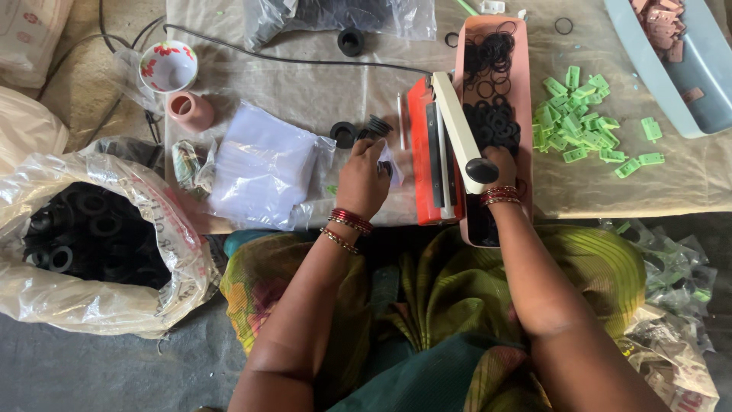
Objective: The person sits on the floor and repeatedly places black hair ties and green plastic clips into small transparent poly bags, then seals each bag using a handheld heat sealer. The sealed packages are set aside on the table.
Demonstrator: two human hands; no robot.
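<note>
Left hand (364,179): fingers curled narrow around a small clear plastic pouch (390,164), held just beside the sealer.
Right hand (499,164): reaching into the pink tray (524,99), behind the sealer's knob; I cannot tell its grip.
Sealer (436,149): orange base, cream lever arm raised, round black knob.
Tray contents: thin black rubber rings (492,114), heaped.
Stack of pouches (263,168): glossy, translucent, left of the hand.
Green clips (576,126): small plastic pieces, scattered.
Sack (99,236): crinkled clear plastic, full of thick black rings.
</note>
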